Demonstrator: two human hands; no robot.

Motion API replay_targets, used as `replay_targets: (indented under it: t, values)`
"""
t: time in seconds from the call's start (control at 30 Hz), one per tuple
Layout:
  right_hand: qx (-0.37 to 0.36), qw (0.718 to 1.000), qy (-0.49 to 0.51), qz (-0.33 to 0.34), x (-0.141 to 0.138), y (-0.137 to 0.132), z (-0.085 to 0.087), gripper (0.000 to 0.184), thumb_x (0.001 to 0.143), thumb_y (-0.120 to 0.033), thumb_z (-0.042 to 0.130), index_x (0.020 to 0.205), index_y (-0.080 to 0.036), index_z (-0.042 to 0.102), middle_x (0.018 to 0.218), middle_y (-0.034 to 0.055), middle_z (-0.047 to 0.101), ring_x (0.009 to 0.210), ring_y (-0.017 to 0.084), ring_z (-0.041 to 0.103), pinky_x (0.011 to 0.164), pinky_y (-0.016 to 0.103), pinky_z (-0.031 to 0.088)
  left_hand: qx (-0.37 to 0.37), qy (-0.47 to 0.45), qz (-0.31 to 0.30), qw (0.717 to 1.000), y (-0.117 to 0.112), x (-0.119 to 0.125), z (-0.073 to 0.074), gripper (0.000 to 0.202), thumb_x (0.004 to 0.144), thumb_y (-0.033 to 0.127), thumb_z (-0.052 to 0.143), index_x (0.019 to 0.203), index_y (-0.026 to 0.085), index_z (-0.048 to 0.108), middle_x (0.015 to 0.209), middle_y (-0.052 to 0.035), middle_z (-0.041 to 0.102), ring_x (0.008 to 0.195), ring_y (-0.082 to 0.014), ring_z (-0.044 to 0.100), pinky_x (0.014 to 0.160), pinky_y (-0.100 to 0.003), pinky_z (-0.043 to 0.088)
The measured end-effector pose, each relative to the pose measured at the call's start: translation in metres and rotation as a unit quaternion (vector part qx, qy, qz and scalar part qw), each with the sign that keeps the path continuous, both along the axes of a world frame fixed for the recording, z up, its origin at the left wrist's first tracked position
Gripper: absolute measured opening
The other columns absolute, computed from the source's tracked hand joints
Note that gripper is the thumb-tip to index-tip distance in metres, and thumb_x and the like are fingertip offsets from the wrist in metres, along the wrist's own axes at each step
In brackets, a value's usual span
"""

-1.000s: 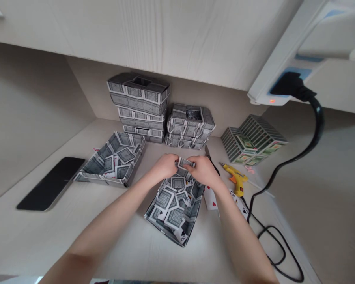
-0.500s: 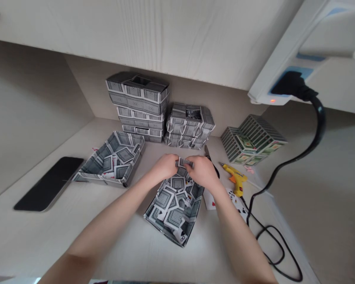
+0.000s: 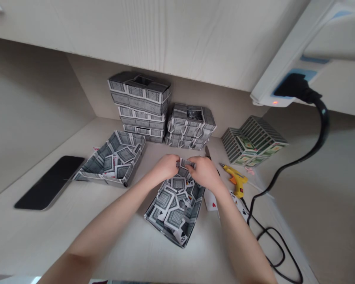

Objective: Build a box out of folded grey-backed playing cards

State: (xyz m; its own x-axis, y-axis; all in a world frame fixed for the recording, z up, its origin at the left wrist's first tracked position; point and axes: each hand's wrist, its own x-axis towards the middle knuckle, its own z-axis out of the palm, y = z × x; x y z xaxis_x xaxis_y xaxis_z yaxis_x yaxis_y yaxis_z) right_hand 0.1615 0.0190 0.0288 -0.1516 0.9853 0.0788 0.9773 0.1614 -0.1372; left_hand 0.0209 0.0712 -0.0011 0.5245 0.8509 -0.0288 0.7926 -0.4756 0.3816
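Note:
In the middle of the surface lies an open box made of playing cards (image 3: 174, 211), its grey patterned card backs lining the inside and an eight showing at the near corner. My left hand (image 3: 166, 167) pinches the far end wall of this box from the left. From the right, my right hand (image 3: 205, 170) grips the same wall, thumb on the inner side. A short stretch of the wall shows between the two hands. The fingertips behind it are hidden.
Left stands another open card box (image 3: 118, 156), beside a black phone (image 3: 49, 183). Card boxes are stacked behind, left (image 3: 140, 102) and right (image 3: 191, 126). A yellow glue gun (image 3: 236, 179), loose cards (image 3: 212, 202), green card packs (image 3: 254, 140) and a black cable (image 3: 279, 167) are at right.
Both hands keep their hold on the far wall with hardly any movement. The whole view has shifted very slightly.

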Motion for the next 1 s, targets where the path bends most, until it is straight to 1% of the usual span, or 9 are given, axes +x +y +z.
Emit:
replay_targets:
  t: [0.17,0.37,0.53,0.7,0.87,1.0]
  values:
    - [-0.006,1.000,-0.016,-0.004,-0.003,-0.001,0.001,0.023,0.081,-0.030,0.043,0.084,-0.021,0.064,0.084,0.0069,0.067,0.081,0.019,0.059,0.065,0.025,0.035,0.016,0.002,-0.008,1.000,0.001,0.000,-0.002,0.014,0.068,0.016,0.050,0.076,0.016,0.061,0.080,-0.0101,0.066,0.077,-0.0213,0.061,0.060,-0.025,0.041]
    - [-0.016,1.000,-0.021,-0.003,-0.008,-0.003,0.004,0.022,0.081,-0.027,0.043,0.084,-0.019,0.064,0.086,0.0084,0.065,0.084,0.019,0.057,0.069,0.025,0.036,-0.013,0.007,0.022,1.000,-0.003,0.001,0.005,0.015,0.067,0.016,0.051,0.076,0.016,0.063,0.079,-0.0099,0.066,0.078,-0.0190,0.061,0.061,-0.022,0.041]
    - [0.002,1.000,-0.002,0.016,-0.010,-0.001,-0.001,0.019,0.081,-0.022,0.045,0.085,-0.018,0.063,0.088,0.0075,0.063,0.088,0.018,0.055,0.074,0.024,0.036,-0.009,0.010,0.014,1.000,-0.003,0.001,0.005,0.019,0.067,0.014,0.049,0.078,0.016,0.064,0.077,-0.0105,0.066,0.074,-0.0190,0.061,0.060,-0.023,0.041]
    - [0.006,1.000,0.019,0.021,-0.008,0.002,-0.007,0.019,0.081,-0.022,0.045,0.082,-0.018,0.063,0.085,0.0070,0.060,0.082,0.017,0.056,0.072,0.023,0.035,-0.008,0.008,0.009,1.000,0.000,0.000,0.003,0.020,0.067,0.015,0.049,0.078,0.016,0.066,0.076,-0.0103,0.067,0.073,-0.0184,0.061,0.061,-0.023,0.041]
    - [0.014,0.999,0.040,0.022,-0.007,0.003,-0.009,0.020,0.080,-0.023,0.046,0.084,-0.018,0.065,0.083,0.0067,0.060,0.080,0.016,0.055,0.071,0.023,0.035,-0.039,-0.027,-0.003,0.999,0.001,0.000,0.006,0.025,0.066,0.015,0.050,0.085,0.017,0.066,0.084,-0.0084,0.068,0.079,-0.0164,0.061,0.065,-0.021,0.041]
    - [0.023,0.997,0.073,0.023,-0.009,0.006,-0.013,0.020,0.081,-0.022,0.047,0.085,-0.018,0.065,0.082,0.0064,0.061,0.079,0.015,0.054,0.072,0.022,0.035,-0.067,-0.023,0.001,0.997,0.001,-0.002,0.010,0.025,0.066,0.015,0.050,0.085,0.017,0.066,0.083,-0.0066,0.068,0.078,-0.0155,0.060,0.064,-0.020,0.041]
